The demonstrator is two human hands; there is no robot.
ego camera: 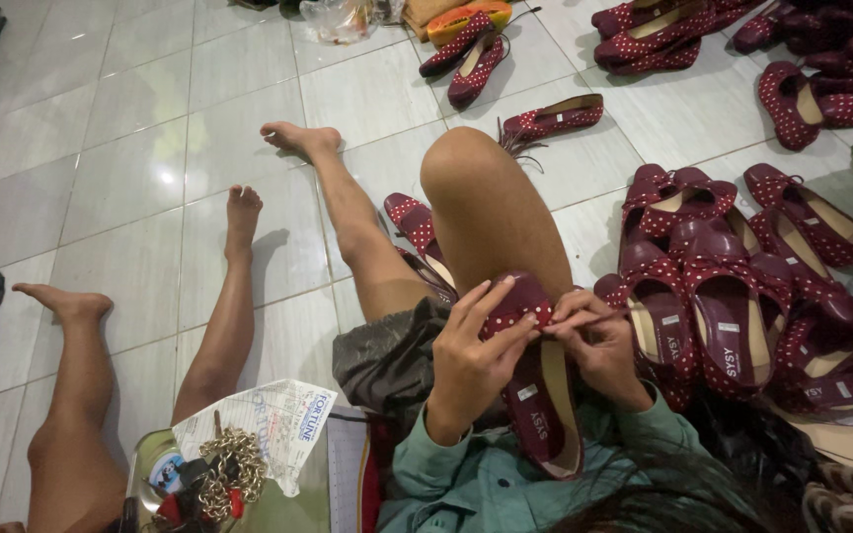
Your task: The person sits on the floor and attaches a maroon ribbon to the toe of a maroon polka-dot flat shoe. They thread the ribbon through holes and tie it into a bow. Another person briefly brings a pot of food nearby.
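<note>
Held close above the lap, a maroon flat shoe [541, 395] with white polka dots and tan insole rests against the raised knee. Left hand [468, 360] clamps its toe; right hand [599, 345] pinches a thin needle [612, 316] there.

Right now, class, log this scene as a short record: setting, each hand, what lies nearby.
setting: tiled floor, person seated
left hand: fingers grip the toe of a dotted maroon shoe
right hand: pinches a thin stick at the shoe's toe
right side: shoe pile
left side: another person's legs, chain on paper
</note>
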